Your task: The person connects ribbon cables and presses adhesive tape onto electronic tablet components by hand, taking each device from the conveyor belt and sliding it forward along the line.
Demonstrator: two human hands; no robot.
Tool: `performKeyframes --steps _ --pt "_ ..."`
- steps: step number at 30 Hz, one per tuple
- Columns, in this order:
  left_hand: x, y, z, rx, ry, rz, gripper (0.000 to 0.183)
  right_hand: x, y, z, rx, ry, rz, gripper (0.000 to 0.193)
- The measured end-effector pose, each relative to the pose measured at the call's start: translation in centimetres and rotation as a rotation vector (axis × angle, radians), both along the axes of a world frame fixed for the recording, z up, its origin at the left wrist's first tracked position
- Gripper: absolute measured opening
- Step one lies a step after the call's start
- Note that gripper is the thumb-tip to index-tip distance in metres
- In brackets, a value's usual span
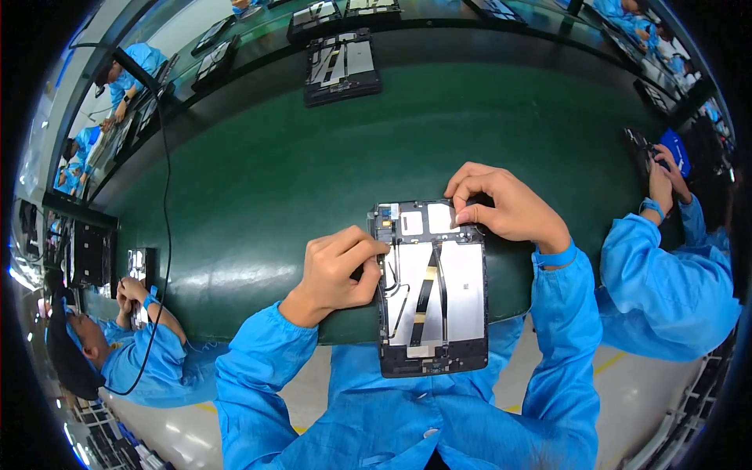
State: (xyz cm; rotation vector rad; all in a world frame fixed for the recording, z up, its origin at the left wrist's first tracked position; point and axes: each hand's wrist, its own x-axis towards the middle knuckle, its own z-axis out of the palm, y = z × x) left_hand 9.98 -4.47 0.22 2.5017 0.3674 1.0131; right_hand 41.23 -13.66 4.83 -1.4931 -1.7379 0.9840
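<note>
An opened tablet (465,290) lies face-down in front of me, its near end reaching past the table's front edge. Inside its black frame are a silvery panel, two black flat cables (423,305) crossing it lengthwise, and a circuit board (388,223) along the far end. My left hand (337,270) pinches the tablet's left edge beside thin black wires. Over the far right corner, my right hand (509,205) has its thumb and forefinger pressed together on the board; whatever they pinch is too small or hidden to name.
Another opened tablet (341,69) rests at the far side of the green table mat (258,172), below a raised shelf with more tablets. A black cable (166,180) hangs at the left. Co-workers in blue sit on either side, one's hands (662,184) holding a dark device.
</note>
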Motion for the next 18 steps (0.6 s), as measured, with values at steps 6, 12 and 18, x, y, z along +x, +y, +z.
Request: performKeyframes --steps 6,12,18 --pt "-0.5 0.1 0.1 0.039 -0.029 -0.012 0.031 1.8 -0.7 1.2 0.127 0.014 0.131 0.020" --pt "-0.6 0.2 0.3 0.039 0.005 -0.033 0.032 2.1 -1.2 1.1 -0.366 0.424 0.225 0.014" --pt "-0.7 0.1 0.4 0.054 0.027 -0.031 0.032 2.2 -1.1 0.6 -0.423 0.382 0.008 0.007"
